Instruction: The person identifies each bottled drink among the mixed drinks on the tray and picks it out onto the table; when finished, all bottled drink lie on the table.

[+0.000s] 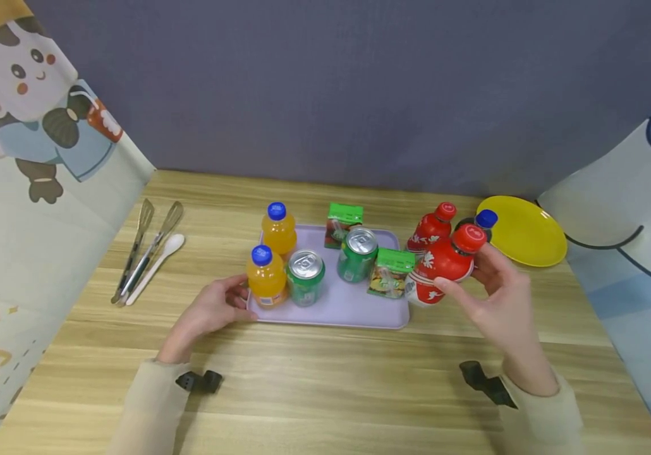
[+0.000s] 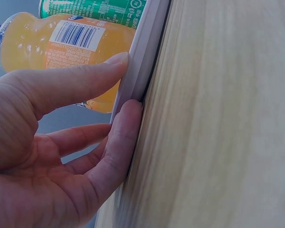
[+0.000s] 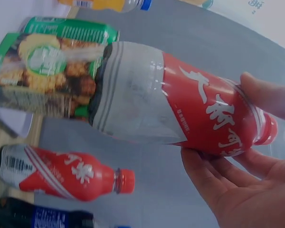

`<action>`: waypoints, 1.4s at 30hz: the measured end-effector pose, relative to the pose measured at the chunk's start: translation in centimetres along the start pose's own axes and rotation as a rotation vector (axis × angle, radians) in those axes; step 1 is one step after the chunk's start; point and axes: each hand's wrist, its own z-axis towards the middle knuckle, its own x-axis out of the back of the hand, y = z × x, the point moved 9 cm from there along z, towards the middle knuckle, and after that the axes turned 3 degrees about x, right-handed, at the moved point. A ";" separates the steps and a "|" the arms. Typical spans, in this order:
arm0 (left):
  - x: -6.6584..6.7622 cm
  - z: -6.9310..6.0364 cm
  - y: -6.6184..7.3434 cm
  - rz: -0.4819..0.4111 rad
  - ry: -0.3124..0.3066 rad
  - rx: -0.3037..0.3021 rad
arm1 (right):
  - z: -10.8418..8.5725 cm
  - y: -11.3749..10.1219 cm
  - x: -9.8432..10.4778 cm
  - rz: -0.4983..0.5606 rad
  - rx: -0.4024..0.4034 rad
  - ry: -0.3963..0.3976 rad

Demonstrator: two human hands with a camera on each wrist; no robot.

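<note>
My left hand [image 1: 214, 308] pinches the left rim of a lilac tray [image 1: 331, 317], thumb on top and fingers against its outer side. In my right hand [image 1: 502, 303] is a red-and-white drink bottle [image 3: 199, 104] with a red cap, held tilted at the tray's right edge. The bottle's base is close to a green drink carton [image 1: 390, 272]; whether they touch, I cannot tell. Two orange drink bottles [image 1: 267, 278] stand at the tray's left end. Two green cans [image 1: 358, 254] and another green carton [image 1: 344, 224] are also on the tray.
Behind the held bottle stand another red bottle [image 1: 430, 227] and a dark bottle with a blue cap [image 1: 486, 219], partly hidden. A yellow plate [image 1: 530, 234] lies at the back right. Metal utensils [image 1: 149, 253] and a white spoon [image 1: 155, 268] lie at left. A grey partition [image 1: 325, 95] rises behind.
</note>
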 end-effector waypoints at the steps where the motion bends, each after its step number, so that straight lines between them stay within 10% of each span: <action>1: 0.0 0.0 0.0 0.000 -0.002 0.000 | -0.1 0.4 0.2 -0.013 -0.004 0.003; 13: -0.1 0.0 0.0 -0.003 -0.009 0.005 | -0.2 4.2 1.6 -0.159 -0.122 -0.009; 42: -0.1 -0.1 0.1 -0.001 -0.015 0.009 | -1.9 11.2 -1.2 -0.130 -0.320 0.001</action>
